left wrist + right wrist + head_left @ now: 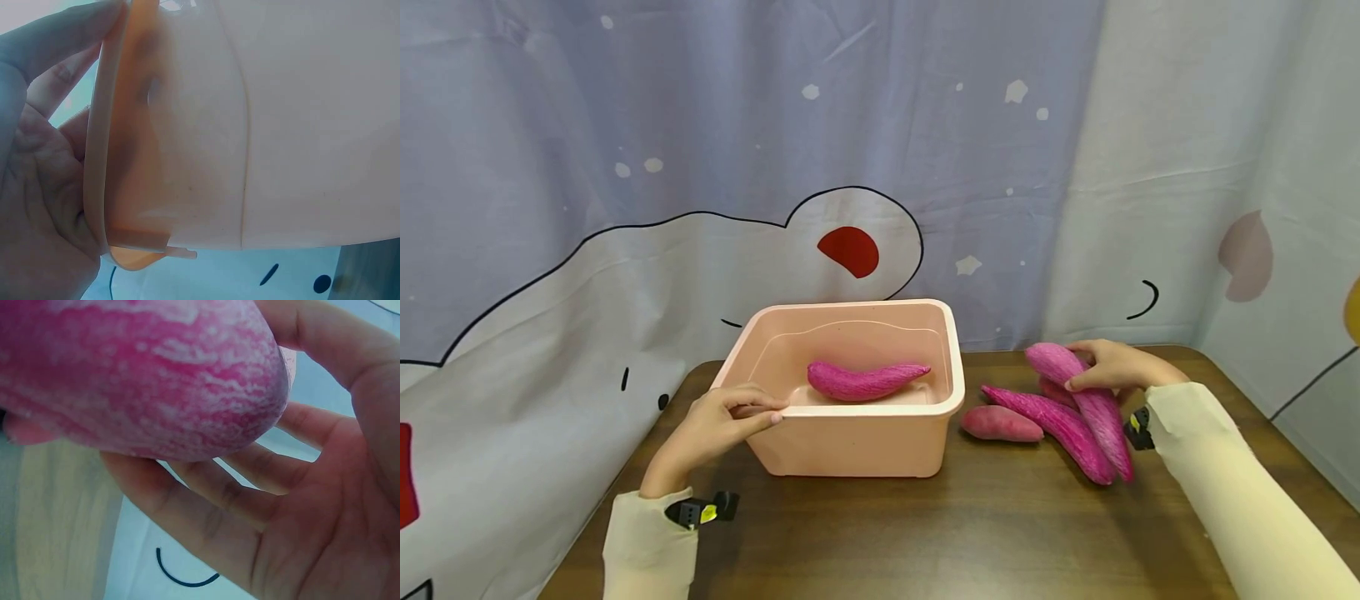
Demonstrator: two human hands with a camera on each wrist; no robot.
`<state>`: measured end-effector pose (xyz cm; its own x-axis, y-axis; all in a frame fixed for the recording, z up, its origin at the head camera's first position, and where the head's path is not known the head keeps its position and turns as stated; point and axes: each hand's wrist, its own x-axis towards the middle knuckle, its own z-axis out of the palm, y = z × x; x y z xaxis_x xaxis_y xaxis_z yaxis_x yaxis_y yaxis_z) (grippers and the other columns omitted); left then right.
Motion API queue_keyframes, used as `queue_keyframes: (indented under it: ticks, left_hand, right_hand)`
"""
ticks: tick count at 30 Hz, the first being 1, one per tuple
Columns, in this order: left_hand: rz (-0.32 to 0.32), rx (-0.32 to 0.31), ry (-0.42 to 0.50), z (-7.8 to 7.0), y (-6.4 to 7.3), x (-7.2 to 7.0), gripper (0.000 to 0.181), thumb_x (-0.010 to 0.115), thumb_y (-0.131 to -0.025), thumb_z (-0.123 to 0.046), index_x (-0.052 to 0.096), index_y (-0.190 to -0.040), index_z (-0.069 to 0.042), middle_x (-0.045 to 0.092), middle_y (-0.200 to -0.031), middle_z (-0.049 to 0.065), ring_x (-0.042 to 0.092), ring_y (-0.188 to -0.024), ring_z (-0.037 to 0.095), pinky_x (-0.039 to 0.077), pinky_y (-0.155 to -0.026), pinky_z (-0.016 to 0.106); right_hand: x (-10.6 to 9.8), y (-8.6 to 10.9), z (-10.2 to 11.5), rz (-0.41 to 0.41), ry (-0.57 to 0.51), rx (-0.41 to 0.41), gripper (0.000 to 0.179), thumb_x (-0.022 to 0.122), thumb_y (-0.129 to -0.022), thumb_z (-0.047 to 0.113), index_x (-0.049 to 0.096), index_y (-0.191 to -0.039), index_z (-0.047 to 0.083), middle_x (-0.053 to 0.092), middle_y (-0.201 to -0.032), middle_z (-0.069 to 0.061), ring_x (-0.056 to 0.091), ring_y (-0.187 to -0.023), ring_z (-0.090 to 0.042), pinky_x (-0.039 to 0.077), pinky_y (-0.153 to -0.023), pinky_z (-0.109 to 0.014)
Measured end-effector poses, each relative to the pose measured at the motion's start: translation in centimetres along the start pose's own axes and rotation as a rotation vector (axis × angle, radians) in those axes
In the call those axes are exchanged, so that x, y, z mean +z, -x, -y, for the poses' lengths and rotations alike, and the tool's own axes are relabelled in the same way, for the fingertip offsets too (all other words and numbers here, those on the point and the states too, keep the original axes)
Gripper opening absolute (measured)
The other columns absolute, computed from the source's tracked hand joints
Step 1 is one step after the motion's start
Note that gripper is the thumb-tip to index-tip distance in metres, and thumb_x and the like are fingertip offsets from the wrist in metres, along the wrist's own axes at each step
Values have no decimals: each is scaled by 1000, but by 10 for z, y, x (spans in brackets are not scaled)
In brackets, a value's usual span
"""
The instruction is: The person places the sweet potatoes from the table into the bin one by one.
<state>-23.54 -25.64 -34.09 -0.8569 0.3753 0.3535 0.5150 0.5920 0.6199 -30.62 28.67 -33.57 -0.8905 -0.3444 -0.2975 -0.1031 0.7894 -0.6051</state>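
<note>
At the right of the head view, my right hand (pixel 1116 367) grips a long magenta sweet potato (pixel 1099 408) near its thick upper end. The right wrist view shows that streaked end (pixel 156 381) between thumb and fingers. Beneath it lies a second long sweet potato (pixel 1052 421), slanting across the table. My left hand (pixel 718 429) holds the front left rim of a peach plastic bin (pixel 857 443), thumb outside the wall. In the left wrist view, the fingers (pixel 62 37) wrap that rim. One curved magenta sweet potato (pixel 867 383) rests on the bin's floor.
A short, smooth red sweet potato (pixel 1002 423) lies just right of the bin. Another reddish one (pixel 1057 392) is mostly hidden behind the held one. The brown wooden table (pixel 880 533) ends at a printed curtain (pixel 1000 208) along the back.
</note>
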Motion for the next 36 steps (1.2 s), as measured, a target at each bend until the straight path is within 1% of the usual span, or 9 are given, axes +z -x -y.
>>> queue_keyframes:
  ticks: [4, 10, 15, 23, 28, 33, 36]
  left_hand:
    - [3, -4, 11, 0, 0, 0, 12, 75, -84, -18, 76, -96, -16, 71, -88, -6, 60, -84, -2, 51, -77, 14]
    - [-4, 14, -6, 1, 1, 0, 11, 74, -84, -18, 76, -95, -18, 70, -86, -7, 59, -83, -2, 49, -78, 12]
    - [-4, 19, -20, 3, 0, 1, 10, 74, -85, -19, 76, -95, -19, 70, -86, -8, 59, -82, -2, 49, -78, 13]
    - [-3, 12, -15, 3, 0, 1, 10, 75, -84, -19, 76, -95, -19, 70, -86, -7, 59, -83, -2, 49, -78, 13]
    - [0, -2, 3, 3, 0, 1, 11, 75, -84, -19, 76, -95, -18, 70, -88, -6, 61, -85, -2, 50, -78, 13]
    - [0, -2, 1, 3, 0, 1, 11, 75, -84, -20, 76, -95, -18, 70, -88, -6, 61, -85, -2, 50, -78, 13]
    - [-1, 3, -16, 3, 0, 0, 10, 74, -85, -21, 76, -95, -19, 70, -87, -8, 60, -84, -2, 50, -78, 14]
  right_hand:
    - [0, -3, 8, 2, 14, -13, 80, 66, -89, 24, 21, -145, -11, 46, -127, -39, 64, -91, -29, 58, -61, -44]
    - [-2, -8, 18, 17, -6, -24, 80, 67, -88, 23, 21, -146, -8, 43, -131, -41, 64, -94, -29, 58, -62, -45]
    - [-5, -11, 27, 17, 19, -41, 80, 67, -88, 21, 21, -147, -7, 45, -128, -40, 64, -93, -28, 58, -62, -43]
    - [-8, -13, 41, -9, 51, -90, 80, 69, -84, 19, 24, -146, -6, 45, -128, -39, 63, -89, -25, 57, -59, -39]
    - [-10, -15, 50, -46, 101, -133, 78, 71, -83, 20, 30, -144, -5, 48, -126, -37, 62, -91, -26, 56, -62, -36]
    - [-12, -17, 61, -66, 114, -143, 75, 71, -84, 20, 32, -144, -2, 49, -127, -35, 62, -90, -25, 57, -62, -36]
    - [-14, -17, 67, -67, 113, -144, 75, 70, -85, 20, 31, -145, -1, 48, -129, -35, 63, -88, -24, 57, -60, -36]
